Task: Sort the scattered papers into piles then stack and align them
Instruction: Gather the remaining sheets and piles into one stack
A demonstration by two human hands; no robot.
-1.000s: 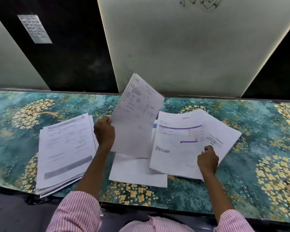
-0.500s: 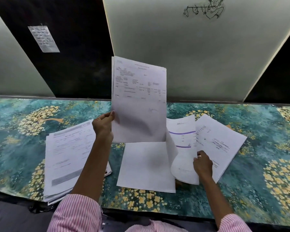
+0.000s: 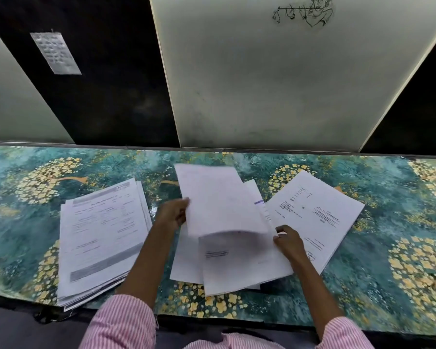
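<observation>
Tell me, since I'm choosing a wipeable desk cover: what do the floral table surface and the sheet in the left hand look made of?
Table surface: apparently a glossy printed vinyl or laminate, as light glints off the teal and yellow floral print. Sheet in the left hand: thin matte white office paper; it bends where it is held.

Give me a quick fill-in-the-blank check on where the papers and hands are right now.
1. The left hand holds a blurred sheet by its ____ edge.
2. The thick stack lies on the ____ side of the table.
3. The right hand rests on the loose papers, with a printed sheet to its ____.
4. Both sleeves are pink with ____ stripes.

Missing words: left; left; right; white
</observation>
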